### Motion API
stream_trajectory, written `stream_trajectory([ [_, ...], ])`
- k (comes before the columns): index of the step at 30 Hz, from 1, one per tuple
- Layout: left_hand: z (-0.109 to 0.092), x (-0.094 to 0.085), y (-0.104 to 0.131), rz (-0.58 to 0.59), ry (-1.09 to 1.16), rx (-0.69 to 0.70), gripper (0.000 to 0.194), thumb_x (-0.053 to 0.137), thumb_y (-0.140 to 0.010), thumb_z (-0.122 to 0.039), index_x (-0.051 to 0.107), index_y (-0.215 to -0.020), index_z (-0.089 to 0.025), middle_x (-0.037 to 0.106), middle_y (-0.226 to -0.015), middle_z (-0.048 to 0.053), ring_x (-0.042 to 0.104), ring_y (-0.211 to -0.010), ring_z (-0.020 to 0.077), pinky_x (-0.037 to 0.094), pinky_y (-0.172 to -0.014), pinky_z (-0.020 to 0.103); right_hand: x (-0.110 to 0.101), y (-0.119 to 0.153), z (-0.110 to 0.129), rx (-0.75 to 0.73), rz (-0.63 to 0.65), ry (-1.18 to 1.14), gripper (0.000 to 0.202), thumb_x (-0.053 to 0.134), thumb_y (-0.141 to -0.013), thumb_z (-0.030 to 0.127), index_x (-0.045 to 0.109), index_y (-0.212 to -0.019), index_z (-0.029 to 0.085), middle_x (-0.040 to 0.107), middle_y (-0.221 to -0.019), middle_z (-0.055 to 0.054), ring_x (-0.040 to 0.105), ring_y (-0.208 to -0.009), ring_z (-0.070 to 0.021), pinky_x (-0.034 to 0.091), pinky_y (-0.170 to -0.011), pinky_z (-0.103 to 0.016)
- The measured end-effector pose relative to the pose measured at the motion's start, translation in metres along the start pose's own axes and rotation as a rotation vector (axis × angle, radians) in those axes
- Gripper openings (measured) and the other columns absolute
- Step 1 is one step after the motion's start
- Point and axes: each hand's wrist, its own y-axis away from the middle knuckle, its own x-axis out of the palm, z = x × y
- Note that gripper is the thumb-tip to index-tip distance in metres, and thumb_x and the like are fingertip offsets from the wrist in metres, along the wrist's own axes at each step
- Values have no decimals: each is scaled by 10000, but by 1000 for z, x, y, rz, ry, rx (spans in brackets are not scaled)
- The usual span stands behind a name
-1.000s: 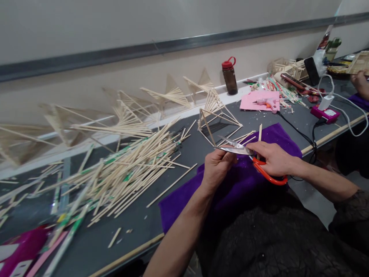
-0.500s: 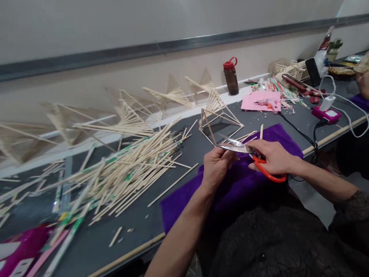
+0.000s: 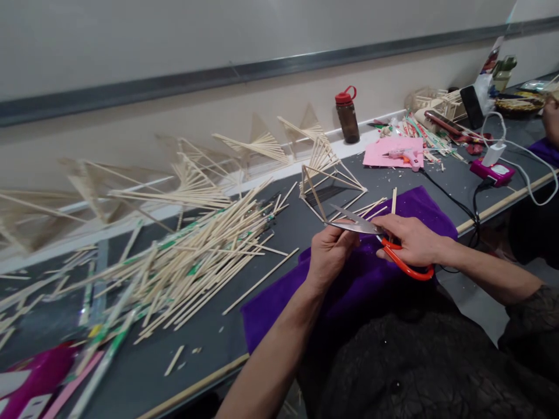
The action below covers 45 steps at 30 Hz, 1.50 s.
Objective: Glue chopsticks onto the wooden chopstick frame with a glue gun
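My right hand [image 3: 408, 238] is wrapped round the orange handles of a pair of scissors [image 3: 408, 269]. The blades are parted and point left, just over the fingers of my left hand [image 3: 329, 250]. That hand is closed in a pinch; whatever it holds is hidden by its fingers and the blades. Both hands are above a purple cloth [image 3: 275, 311] at the table's near edge. Just beyond them stands a frame of thin wooden sticks [image 3: 323, 174], with a fan of sticks on top. A few loose sticks [image 3: 371, 208] lie between the frame and my right hand.
A large heap of wooden sticks [image 3: 205, 256] covers the table to the left. Twisted stick models [image 3: 257, 145] stand along the wall near a red-capped bottle [image 3: 348, 119]. A pink glue gun [image 3: 404, 155] lies on pink paper, its cord trailing right. Another person's hand [image 3: 551, 119] shows at far right.
The scissor blades have shifted slightly above my left hand. Both hands keep nearly the same place and grip; the view has moved a little.
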Motion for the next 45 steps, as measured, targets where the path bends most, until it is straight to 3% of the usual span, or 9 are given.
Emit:
stream_trajectory([
  [6,1,1,0,9,29,12,247,731,-756,-418,689,-765,-175,551,-538,-37,392,-436,70,300,-432,198,4,-1,0,21,-40,52,419,545,-853,229,545,-1269,175,670,-1147,-129,619,-1003,-256,499,-838,-403],
  [14,-3,2,-2,-12,28,25,274,747,-739,-428,661,-729,-168,533,-508,-49,359,-398,59,276,-401,199,4,-3,-2,8,-61,79,467,565,-797,190,547,-1262,168,674,-1134,-127,620,-996,-259,502,-846,-401],
  [19,-7,4,-3,-81,63,17,240,789,-687,-353,654,-781,-178,570,-523,-58,389,-398,61,305,-404,194,8,-5,-5,3,-110,54,426,555,-807,177,550,-1233,196,681,-1146,-101,623,-998,-238,499,-848,-387],
  [28,-3,2,-1,-62,20,-44,282,750,-714,-429,707,-791,-161,586,-535,-27,411,-427,68,295,-417,190,0,-2,0,14,-53,50,592,706,-778,449,529,-1278,187,663,-1163,-119,623,-935,-241,502,-809,-399],
  [35,0,0,1,-4,-58,55,231,695,-773,-408,705,-739,-179,576,-561,-24,450,-484,89,364,-477,208,-2,-1,0,-11,-13,35,633,679,-806,515,516,-1315,177,658,-1123,-121,610,-902,-241,499,-805,-412],
  [45,5,-3,1,22,-111,97,265,661,-821,-433,672,-741,-180,546,-561,-31,401,-475,86,346,-486,225,2,0,-1,7,-20,72,409,533,-864,262,543,-1260,161,672,-1101,-128,610,-923,-242,486,-773,-377],
])
